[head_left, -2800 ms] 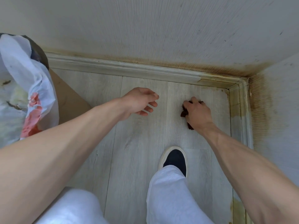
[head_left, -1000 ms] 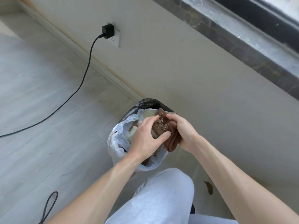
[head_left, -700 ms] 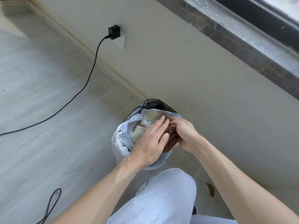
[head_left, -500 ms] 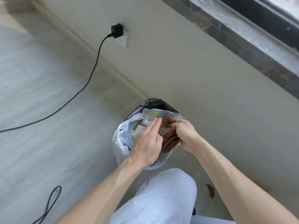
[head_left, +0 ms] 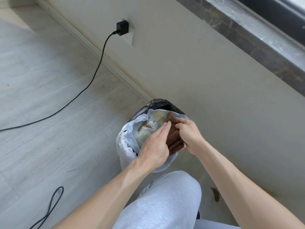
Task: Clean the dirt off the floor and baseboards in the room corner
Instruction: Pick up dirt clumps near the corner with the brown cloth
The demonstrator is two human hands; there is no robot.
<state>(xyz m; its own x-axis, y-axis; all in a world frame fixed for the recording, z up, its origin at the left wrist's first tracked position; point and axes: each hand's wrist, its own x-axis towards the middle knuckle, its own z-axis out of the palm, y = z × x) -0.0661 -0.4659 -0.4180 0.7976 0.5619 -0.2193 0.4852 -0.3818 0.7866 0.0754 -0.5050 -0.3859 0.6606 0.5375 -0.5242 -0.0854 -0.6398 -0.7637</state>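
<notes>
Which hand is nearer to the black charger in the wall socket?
Left. The left hand is over the bin bag, on the side toward the black charger; the right hand, gripping the brown cloth, is farther.

black charger (head_left: 122,27) in wall socket (head_left: 129,36), cable (head_left: 92,78), window sill (head_left: 257,42)
</notes>
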